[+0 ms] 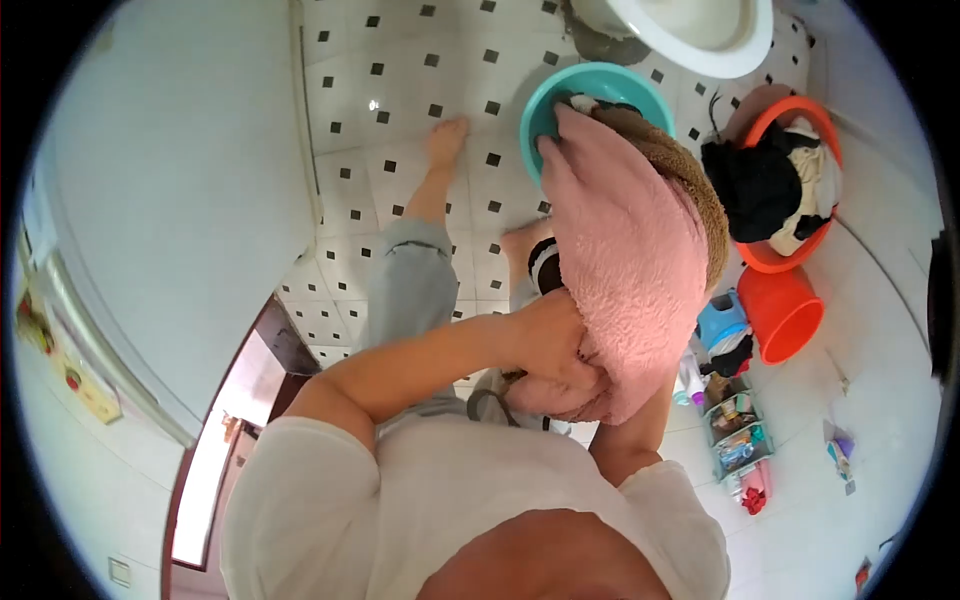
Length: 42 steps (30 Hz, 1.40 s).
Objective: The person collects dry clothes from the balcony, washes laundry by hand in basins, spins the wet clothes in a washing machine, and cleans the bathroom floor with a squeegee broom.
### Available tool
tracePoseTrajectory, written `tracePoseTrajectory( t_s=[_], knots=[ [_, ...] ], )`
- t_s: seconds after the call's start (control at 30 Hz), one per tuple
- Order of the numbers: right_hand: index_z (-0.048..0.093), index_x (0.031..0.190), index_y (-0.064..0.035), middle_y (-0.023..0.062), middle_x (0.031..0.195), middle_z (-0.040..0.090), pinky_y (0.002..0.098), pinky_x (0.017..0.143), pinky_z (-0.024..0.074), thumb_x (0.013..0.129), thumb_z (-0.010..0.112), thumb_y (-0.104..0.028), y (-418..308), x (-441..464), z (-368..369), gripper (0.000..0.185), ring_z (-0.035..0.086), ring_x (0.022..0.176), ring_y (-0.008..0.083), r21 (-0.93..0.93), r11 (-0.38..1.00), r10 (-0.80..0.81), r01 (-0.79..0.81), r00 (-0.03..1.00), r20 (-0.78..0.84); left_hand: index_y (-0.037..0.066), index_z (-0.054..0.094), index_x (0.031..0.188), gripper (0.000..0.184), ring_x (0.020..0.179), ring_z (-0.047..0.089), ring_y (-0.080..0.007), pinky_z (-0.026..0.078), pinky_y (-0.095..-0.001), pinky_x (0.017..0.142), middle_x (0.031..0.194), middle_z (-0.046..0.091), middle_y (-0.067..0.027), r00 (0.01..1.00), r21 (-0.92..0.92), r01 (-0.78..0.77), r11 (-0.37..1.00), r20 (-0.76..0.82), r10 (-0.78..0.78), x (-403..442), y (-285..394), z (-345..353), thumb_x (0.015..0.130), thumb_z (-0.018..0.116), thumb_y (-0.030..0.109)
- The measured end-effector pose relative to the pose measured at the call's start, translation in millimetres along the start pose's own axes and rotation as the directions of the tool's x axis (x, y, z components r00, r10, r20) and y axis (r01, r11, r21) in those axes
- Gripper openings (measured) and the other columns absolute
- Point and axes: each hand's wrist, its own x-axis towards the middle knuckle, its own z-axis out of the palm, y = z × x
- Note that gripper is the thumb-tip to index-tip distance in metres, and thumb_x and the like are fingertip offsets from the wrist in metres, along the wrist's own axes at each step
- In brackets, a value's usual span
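A pink fluffy cloth [630, 235] with a brown fleecy part [690, 170] along one side hangs in front of my body. Its far end lies in a turquoise basin [535, 115], where some dark and white fabric also shows. My left hand [560, 345] is closed on the near end of the pink cloth, its fingers bunching the folds. My right hand is hidden behind the cloth; only the forearm [645, 425] shows. Beside the cloth, near my foot, is a dark piece with a white band [547, 265].
An orange-red basin [775, 262] holds black and cream clothes [760, 185]. Next to it are a red bucket [785, 315], a blue container [720, 318] and a small rack [738, 430] of bottles. A white toilet [735, 65] stands beyond the turquoise basin. A white door-like panel [180, 150] rises at left.
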Motion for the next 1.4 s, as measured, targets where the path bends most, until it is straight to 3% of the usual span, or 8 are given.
tracePoseTrajectory(
  t_s=[0.27,0.43,0.7,0.97,1.3,1.33,1.37,1.4],
  knots=[
    [0.054,0.114,-0.0049,0.0049,0.107,0.060,0.0296,0.087,0.0430,0.086,0.053,-0.040,-130.5,-83.5,93.3,0.045,0.053,0.101,0.0184,-0.257,0.931,-0.195,0.258,0.949,0.247,0.010,0.059,0.106,0.050,0.103,0.052,-0.0326,0.039,-0.0408,0.088,0.109,0.057,-0.0128,0.914,0.363,-0.295,0.884,-0.162,0.371,-57.7,133.3,-15.5,0.059,0.068,0.025],
    [0.055,0.114,-0.0048,0.0051,0.106,0.060,0.0304,0.087,0.0428,0.086,0.053,-0.040,-188.3,-138.9,189.3,0.044,0.053,0.100,0.0185,-0.414,0.828,-0.212,0.378,0.894,0.394,0.010,0.063,0.088,0.040,0.089,0.055,-0.0304,0.040,-0.0424,0.080,0.088,0.062,-0.0102,0.725,0.185,-0.623,0.760,-0.228,0.650,-94.8,215.2,-77.9,0.053,0.070,0.029],
    [0.055,0.113,-0.0045,0.0053,0.104,0.060,0.0316,0.087,0.0425,0.087,0.051,-0.039,-259.6,-255.4,361.0,0.043,0.053,0.099,0.0187,-0.599,0.563,-0.159,0.570,0.786,0.598,0.009,0.057,0.058,0.026,0.067,0.057,-0.0295,0.044,-0.0411,0.068,0.060,0.058,-0.0086,0.468,0.535,-0.695,0.479,-0.169,0.868,-215.3,344.4,-176.6,0.049,0.069,0.030],
    [0.056,0.112,-0.0043,0.0055,0.103,0.061,0.0329,0.087,0.0422,0.088,0.049,-0.039,-337.6,-265.9,598.2,0.042,0.053,0.098,0.0189,-0.592,0.353,0.062,0.724,0.613,0.787,0.012,0.065,0.069,0.029,0.076,0.059,-0.0321,0.045,-0.0441,0.073,0.075,0.063,-0.0102,0.001,0.893,-0.448,0.044,-0.049,0.999,-308.8,476.9,-261.2,0.054,0.067,0.036],
    [0.056,0.110,-0.0040,0.0057,0.101,0.061,0.0345,0.088,0.0418,0.090,0.048,-0.039,-343.0,-115.5,851.4,0.041,0.053,0.097,0.0191,-0.472,0.549,0.359,0.690,0.315,0.878,0.006,0.064,0.086,0.041,0.077,0.059,-0.0314,0.047,-0.0391,0.071,0.083,0.063,-0.0116,-0.152,0.875,0.246,0.417,-0.390,0.908,-315.5,421.4,-384.4,0.059,0.072,0.036],
    [0.056,0.110,-0.0040,0.0057,0.101,0.061,0.0346,0.088,0.0418,0.090,0.047,-0.039,-344.3,-97.8,873.7,0.041,0.053,0.096,0.0191,-0.458,0.588,0.366,0.666,0.285,0.886,0.002,0.063,0.091,0.044,0.081,0.060,-0.0296,0.047,-0.0370,0.071,0.085,0.063,-0.0145,-0.206,0.732,0.292,0.616,-0.581,0.788,-308.2,396.9,-402.6,0.061,0.071,0.033],
    [0.056,0.110,-0.0040,0.0058,0.100,0.061,0.0348,0.088,0.0417,0.090,0.047,-0.039,-345.5,-89.8,890.7,0.041,0.053,0.096,0.0191,-0.454,0.622,0.358,0.637,0.284,0.889,-0.002,0.062,0.094,0.042,0.082,0.060,-0.0249,0.048,-0.0344,0.070,0.087,0.063,-0.0160,-0.006,0.372,-0.040,0.927,-0.928,0.372,-314.4,388.5,-407.6,0.067,0.068,0.031],
    [0.056,0.110,-0.0040,0.0058,0.100,0.061,0.0349,0.088,0.0417,0.090,0.047,-0.039,-342.7,-85.9,895.5,0.041,0.053,0.096,0.0191,-0.459,0.655,0.341,0.600,0.307,0.889,0.002,0.063,0.095,0.034,0.082,0.060,-0.0261,0.048,-0.0351,0.071,0.090,0.063,-0.0164,0.027,0.437,0.420,0.795,-0.882,0.470,-307.6,360.4,-438.5,0.075,0.059,0.028]
  ],
)
